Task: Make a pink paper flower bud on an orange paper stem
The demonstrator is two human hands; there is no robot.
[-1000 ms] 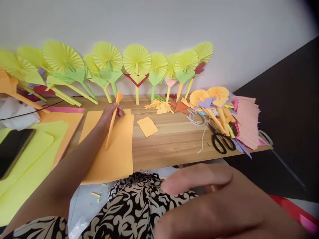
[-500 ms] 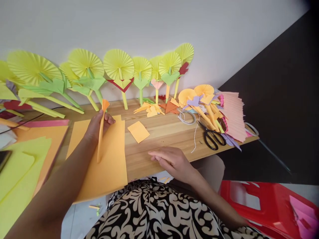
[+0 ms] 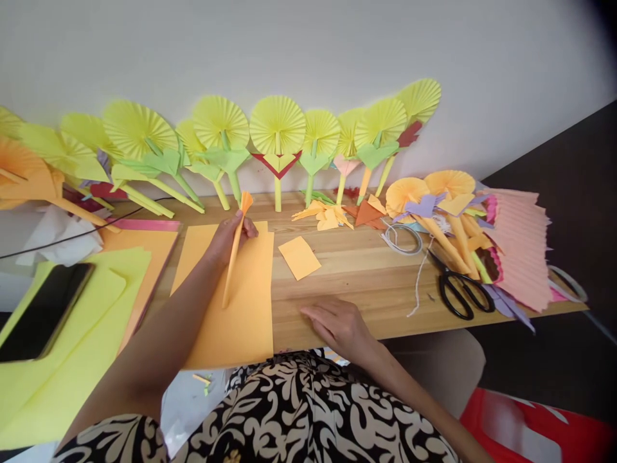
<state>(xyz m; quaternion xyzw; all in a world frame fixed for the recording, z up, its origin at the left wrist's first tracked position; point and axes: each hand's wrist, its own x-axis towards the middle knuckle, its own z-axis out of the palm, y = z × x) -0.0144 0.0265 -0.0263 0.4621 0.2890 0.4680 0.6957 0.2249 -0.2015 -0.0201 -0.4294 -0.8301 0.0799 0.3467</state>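
Note:
My left hand (image 3: 226,238) is closed around an orange paper stick (image 3: 234,252) with a flared top, held upright over a large orange paper sheet (image 3: 236,302) on the wooden table (image 3: 366,276). My right hand (image 3: 340,325) lies flat and open on the table's front edge, just right of the sheet, with nothing in it. A small orange paper rectangle (image 3: 299,257) lies between the two hands, further back.
Yellow paper fan flowers (image 3: 277,128) lean in a row against the wall. Black scissors (image 3: 457,292), white string (image 3: 400,238), orange flowers (image 3: 434,199) and pleated pink paper (image 3: 523,247) lie right. Yellow sheets (image 3: 62,341) and a phone (image 3: 45,308) lie left. A red stool (image 3: 540,431) stands below.
My right hand dropped from close before the camera to the table's front edge and now rests flat there. The view swung left then back right. My left hand keeps the stick.

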